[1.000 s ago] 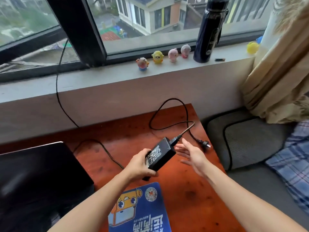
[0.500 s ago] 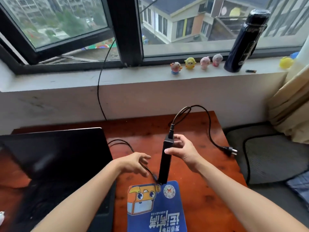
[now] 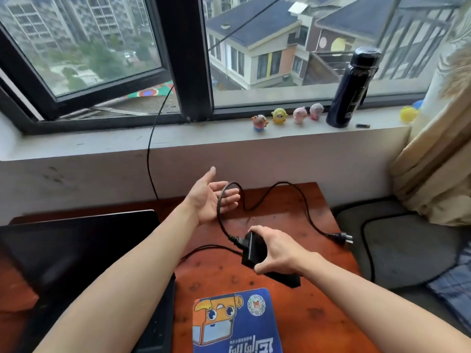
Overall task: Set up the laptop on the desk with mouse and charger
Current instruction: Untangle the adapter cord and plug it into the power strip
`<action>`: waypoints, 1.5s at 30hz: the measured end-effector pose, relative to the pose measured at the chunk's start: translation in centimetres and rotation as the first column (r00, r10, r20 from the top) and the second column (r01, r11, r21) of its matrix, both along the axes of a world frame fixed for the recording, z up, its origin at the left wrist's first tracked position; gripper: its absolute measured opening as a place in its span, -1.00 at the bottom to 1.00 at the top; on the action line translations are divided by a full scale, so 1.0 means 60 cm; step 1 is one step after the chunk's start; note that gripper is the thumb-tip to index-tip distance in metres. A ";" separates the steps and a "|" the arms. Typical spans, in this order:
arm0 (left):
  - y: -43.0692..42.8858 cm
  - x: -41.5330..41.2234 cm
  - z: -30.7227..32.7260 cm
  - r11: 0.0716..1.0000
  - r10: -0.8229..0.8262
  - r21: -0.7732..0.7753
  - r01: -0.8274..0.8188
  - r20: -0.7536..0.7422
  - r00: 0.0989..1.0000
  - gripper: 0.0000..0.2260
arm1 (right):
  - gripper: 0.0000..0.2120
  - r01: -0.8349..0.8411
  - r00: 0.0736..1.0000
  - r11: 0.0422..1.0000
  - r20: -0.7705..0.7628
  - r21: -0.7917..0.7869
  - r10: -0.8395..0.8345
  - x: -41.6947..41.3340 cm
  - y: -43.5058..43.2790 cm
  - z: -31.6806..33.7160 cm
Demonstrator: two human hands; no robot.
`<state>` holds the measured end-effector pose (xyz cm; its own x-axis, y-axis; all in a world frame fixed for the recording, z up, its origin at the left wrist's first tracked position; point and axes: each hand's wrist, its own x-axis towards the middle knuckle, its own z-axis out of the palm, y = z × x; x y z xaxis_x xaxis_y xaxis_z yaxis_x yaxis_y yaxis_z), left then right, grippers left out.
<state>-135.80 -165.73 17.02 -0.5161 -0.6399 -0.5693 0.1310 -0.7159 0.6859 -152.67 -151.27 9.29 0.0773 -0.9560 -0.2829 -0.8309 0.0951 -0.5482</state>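
The charger brick (image 3: 254, 249) sits just above the reddish wooden desk (image 3: 293, 207), near its middle, and serves as the reference for everything else. The right hand (image 3: 276, 253) wraps over the brick from the right, thumb on its near edge and fingers curled over the top, closed on it. Beyond the brick and to its left, the left hand (image 3: 209, 200) is raised palm-up with thumb pointing away and fingers spread loosely; the mains cable (image 3: 275, 194) loops up from the brick's far end and passes across those fingers, resting on them rather than being pinched. From that loop the cable arcs to the right behind the brick and ends in a plug (image 3: 342, 237) lying at the desk's right edge. A thinner cord (image 3: 204, 249) leaves the brick toward the left, heading to the laptop (image 3: 76, 250), which stands open at the desk's left side with a dark screen. Nearer the viewer than the brick lies a blue mouse pad (image 3: 237, 324) with a cartoon print. Far beyond the brick, on the windowsill (image 3: 204, 133), stand four small figurines (image 3: 286, 117) and a dark bottle (image 3: 353, 87).
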 end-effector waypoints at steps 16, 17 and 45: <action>-0.095 0.145 0.168 0.879 0.238 -0.447 -0.168 0.104 0.966 -0.77 | -0.16 0.058 0.980 0.998 -0.190 0.010 -0.055 -0.003 -0.081 -0.027; -0.103 0.161 0.178 0.853 0.267 -0.489 -0.183 0.106 0.958 -0.71 | -0.16 0.060 0.977 0.998 -0.207 0.025 -0.053 0.009 -0.087 -0.032; -0.358 0.571 0.050 0.755 0.546 -0.422 -0.502 -0.020 0.838 -0.75 | -0.54 -0.035 0.884 0.971 -0.447 0.236 0.140 0.361 -0.437 -0.176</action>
